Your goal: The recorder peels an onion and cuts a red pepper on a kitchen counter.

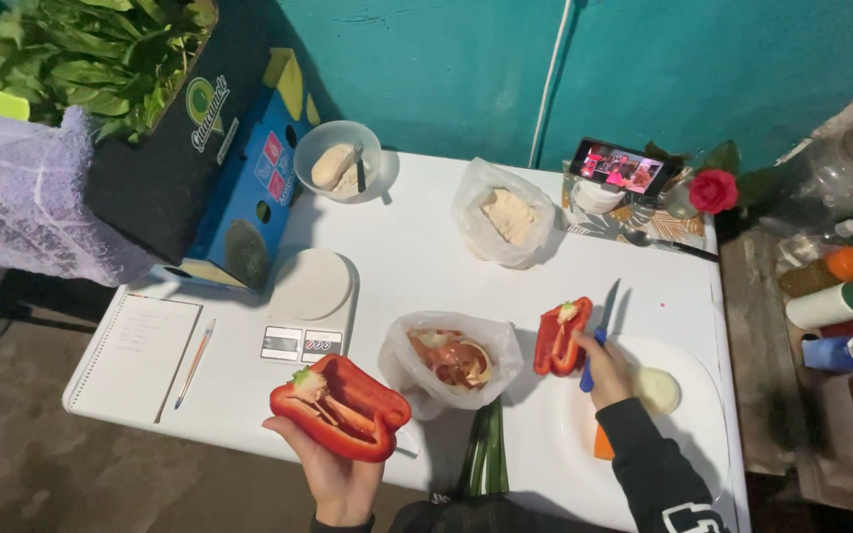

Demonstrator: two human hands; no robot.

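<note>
Far off to the left of my fingers lay the notebook (135,350) with a pencil (194,363) on its edge, and past that the kitchen scale (310,306), all well apart from me. My left hand (333,474) was palm up, fingers curled under and clamped on the big pepper half (343,407), cut face up, seeds showing near the stem end, its long axis running from upper left down to lower right across my palm. Just right of those fingers sat the plastic bag of scraps (451,357), near but not touching. Further right, my right hand (606,373) had its fingers closed around the blue-handled knife (599,331), blade pointing up and away from me. The other pepper half (562,336) stood just left of that hand, upright, its long axis nearly parallel to the blade; whether my fingers touched it I couldn't tell. So the right hand was the nearer one to that piece, the left well apart from it. Under my right wrist sat the white plate (703,395), with a pale slice (657,390) just right of my knuckles.
</note>
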